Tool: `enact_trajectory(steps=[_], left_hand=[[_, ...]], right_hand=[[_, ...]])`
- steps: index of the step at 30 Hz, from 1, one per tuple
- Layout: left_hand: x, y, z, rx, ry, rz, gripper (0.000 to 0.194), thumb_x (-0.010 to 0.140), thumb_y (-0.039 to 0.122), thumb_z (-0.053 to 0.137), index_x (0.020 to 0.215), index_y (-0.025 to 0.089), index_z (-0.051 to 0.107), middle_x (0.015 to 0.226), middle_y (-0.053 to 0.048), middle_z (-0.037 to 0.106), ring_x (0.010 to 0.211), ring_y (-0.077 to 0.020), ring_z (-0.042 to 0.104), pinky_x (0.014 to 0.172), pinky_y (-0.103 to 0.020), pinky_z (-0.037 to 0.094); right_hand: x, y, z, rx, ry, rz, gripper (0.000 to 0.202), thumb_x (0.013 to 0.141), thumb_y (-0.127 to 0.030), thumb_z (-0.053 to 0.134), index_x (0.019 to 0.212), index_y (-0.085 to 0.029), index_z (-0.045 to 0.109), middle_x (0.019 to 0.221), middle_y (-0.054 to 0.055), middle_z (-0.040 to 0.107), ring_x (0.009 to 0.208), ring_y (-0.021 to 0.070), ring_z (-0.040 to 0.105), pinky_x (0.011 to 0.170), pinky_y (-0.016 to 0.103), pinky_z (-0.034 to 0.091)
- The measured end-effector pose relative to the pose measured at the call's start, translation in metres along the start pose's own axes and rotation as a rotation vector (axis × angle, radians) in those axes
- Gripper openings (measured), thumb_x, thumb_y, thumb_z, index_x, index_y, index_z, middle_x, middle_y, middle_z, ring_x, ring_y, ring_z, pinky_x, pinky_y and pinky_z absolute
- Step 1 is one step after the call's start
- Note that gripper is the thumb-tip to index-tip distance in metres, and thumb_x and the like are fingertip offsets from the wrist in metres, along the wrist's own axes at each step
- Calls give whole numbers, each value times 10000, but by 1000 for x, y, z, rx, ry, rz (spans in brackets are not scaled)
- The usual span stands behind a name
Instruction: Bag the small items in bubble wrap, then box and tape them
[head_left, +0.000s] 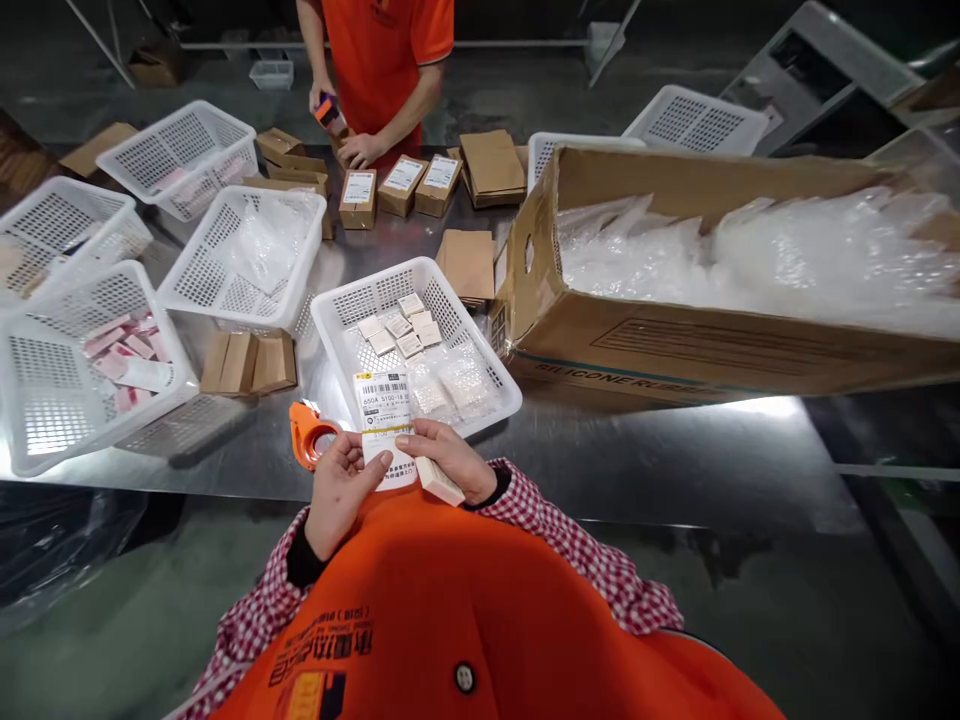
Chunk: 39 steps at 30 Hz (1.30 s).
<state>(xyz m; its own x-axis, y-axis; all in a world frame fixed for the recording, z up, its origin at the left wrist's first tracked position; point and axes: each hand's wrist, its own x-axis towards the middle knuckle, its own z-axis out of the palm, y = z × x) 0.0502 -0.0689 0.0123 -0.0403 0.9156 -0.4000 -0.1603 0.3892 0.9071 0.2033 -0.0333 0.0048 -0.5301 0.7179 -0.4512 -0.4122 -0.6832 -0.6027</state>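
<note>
A printed shipping label is held upright in front of my chest, pinched along its left edge by my left hand. My right hand pinches the label's right side and also holds a small white box under its fingers. Just beyond the label stands a white basket with several small white boxes and bubble-wrap pouches inside. An orange tape dispenser lies on the metal table, left of the basket and close to my left hand.
A large cardboard box of bubble wrap stands at the right. More white baskets are at the left, near folded cardboard. Across the metal table, a person in orange handles a carton behind labelled brown boxes.
</note>
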Motion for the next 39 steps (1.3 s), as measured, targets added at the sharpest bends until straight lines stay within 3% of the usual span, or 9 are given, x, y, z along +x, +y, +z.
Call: enact_trajectory(steps=[10, 17, 21, 24, 26, 28, 31, 34, 39], left_hand=[[0, 2, 1, -32, 17, -9, 283, 645, 312, 779, 753, 184, 551, 640, 36, 628, 512, -80, 534, 534, -207, 480], [2, -1, -1, -1, -8, 0, 285, 671, 339, 757, 807, 183, 561, 697, 14, 663, 564, -102, 584, 564, -223, 495], [7, -2, -5, 23, 37, 47, 331, 675, 374, 743, 857, 178, 550, 823, -47, 700, 676, -151, 643, 573, -240, 504], [12, -1, -10, 18, 132, 105, 408, 658, 344, 759, 933, 197, 496, 792, -13, 686, 667, -135, 639, 570, -219, 493], [13, 0, -11, 36, 148, 138, 527, 661, 320, 757, 1065, 226, 432, 743, 23, 661, 625, -130, 625, 549, -216, 488], [14, 1, -12, 107, 102, 171, 549, 696, 317, 727, 1145, 244, 420, 764, 18, 644, 635, -140, 613, 547, -226, 494], [12, 1, -11, 275, -25, 218, 250, 788, 360, 618, 996, 222, 614, 884, -44, 615, 732, -169, 592, 578, -252, 513], [9, 4, -9, 355, -86, 261, 229, 808, 370, 585, 952, 232, 696, 938, -59, 589, 833, -199, 575, 659, -287, 518], [5, 12, -7, 387, -31, 300, 246, 729, 336, 685, 956, 251, 728, 835, -41, 622, 824, -207, 552, 777, -300, 446]], right_hand=[[3, 4, -3, -1, -15, 5, 373, 657, -302, 750, 986, -142, 681, 967, 65, 722, 840, 198, 674, 859, 350, 491], [4, 5, -1, -12, 6, 2, 330, 635, -334, 772, 883, -142, 671, 836, 31, 707, 755, 164, 642, 808, 322, 474], [10, 15, -14, -75, 183, -65, 386, 675, -493, 719, 835, -150, 644, 734, 6, 645, 644, 127, 574, 650, 267, 454], [15, 18, -24, -89, 380, -108, 458, 703, -601, 635, 837, -164, 642, 711, 2, 597, 585, 111, 516, 543, 245, 407], [14, 13, -24, -68, 421, -165, 435, 705, -597, 630, 807, -174, 635, 694, -6, 569, 579, 108, 492, 521, 240, 390], [11, 4, -19, -14, 368, -203, 366, 679, -519, 689, 820, -187, 624, 711, -13, 569, 616, 115, 505, 552, 240, 411], [3, -11, -6, 67, 236, -201, 317, 627, -333, 747, 880, -200, 610, 799, -7, 613, 733, 134, 555, 684, 257, 463], [-2, -17, 5, 78, 184, -217, 341, 604, -200, 714, 923, -207, 593, 862, -8, 634, 825, 148, 577, 792, 272, 464], [-6, -12, 13, -59, 128, -243, 401, 664, -253, 726, 1025, -236, 554, 895, -4, 633, 829, 155, 581, 799, 295, 469]])
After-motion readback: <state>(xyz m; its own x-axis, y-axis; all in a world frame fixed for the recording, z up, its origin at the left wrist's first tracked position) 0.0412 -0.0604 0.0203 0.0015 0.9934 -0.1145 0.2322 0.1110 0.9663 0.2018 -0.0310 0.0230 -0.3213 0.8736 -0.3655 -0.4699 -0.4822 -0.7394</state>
